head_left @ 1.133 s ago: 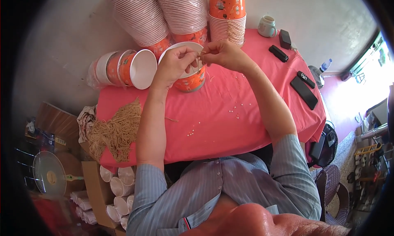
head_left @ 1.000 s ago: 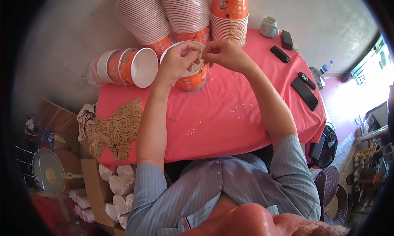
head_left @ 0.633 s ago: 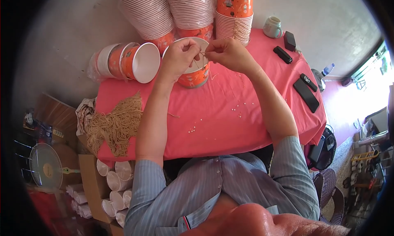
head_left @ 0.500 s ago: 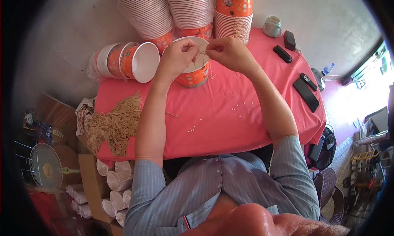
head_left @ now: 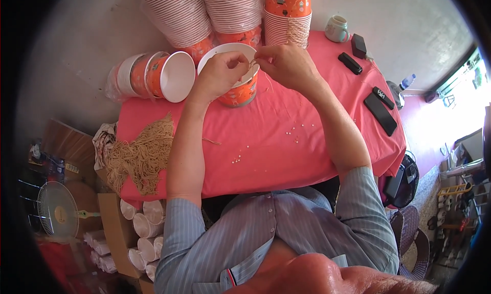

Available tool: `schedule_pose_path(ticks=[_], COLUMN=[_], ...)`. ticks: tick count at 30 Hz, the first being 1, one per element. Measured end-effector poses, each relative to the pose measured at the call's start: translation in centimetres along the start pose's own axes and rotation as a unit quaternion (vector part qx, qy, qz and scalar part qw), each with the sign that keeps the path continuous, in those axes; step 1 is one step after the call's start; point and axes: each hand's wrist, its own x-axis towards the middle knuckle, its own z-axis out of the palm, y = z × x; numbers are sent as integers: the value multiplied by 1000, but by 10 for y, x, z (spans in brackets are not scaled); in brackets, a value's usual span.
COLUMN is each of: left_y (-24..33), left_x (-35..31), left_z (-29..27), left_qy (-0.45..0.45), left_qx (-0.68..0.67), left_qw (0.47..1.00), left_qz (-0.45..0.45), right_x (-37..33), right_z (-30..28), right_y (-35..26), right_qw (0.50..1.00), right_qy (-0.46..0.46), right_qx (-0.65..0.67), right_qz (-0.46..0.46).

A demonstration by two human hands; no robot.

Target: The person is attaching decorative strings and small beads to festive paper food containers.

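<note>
Over an orange paper bucket with a white inside, both my hands pinch a thin tan string between them. My left hand is closed, thumb against fingertips, at the bucket's front rim. Close beside it, my right hand is closed too, its fingertips on the string. The exact hold of each fingertip is too small to make out. A heap of tan strings lies on the table to the left of my left forearm. Several small white beads are scattered on the pink cloth between my forearms.
Tall stacks of wrapped paper buckets stand at the back. More buckets lie sideways at the left. On the right are a mug, a black phone and small black devices. A box of white cups sits below left.
The string between my hands has drawn into a smaller, tighter bunch, where loops hung over the bucket before. My hands stay almost in place, and the whole view has shifted slightly.
</note>
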Motion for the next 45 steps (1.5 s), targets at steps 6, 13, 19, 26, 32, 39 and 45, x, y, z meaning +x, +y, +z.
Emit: schedule_pose_path(ticks=[6,13,19,26,32,39,45], left_y=[-6,-3,-8,-3,-8,-13,-7], left_x=[1,1,2,1,4,6,4], left_z=[-1,2,2,5,8,14,16], left_qy=[-15,-31,-25,-48,-53,-22,-26], left_qx=[11,59,34,42,60,36,27], left_qw=[999,997,998,997,996,996,998], left_qz=[27,50,52,49,50,78,57], right_x=[0,3,3,3,7,10,10], right_z=[1,2,5,1,0,4,-2], right_y=[2,12,16,16,21,22,21], right_qw=[1000,997,995,995,985,979,971], right_qy=[-4,-53,-66,-65,-101,-129,-143], right_qx=[0,60,67,79,139,158,182], right_qz=[-15,9,12,-9,6,25,51])
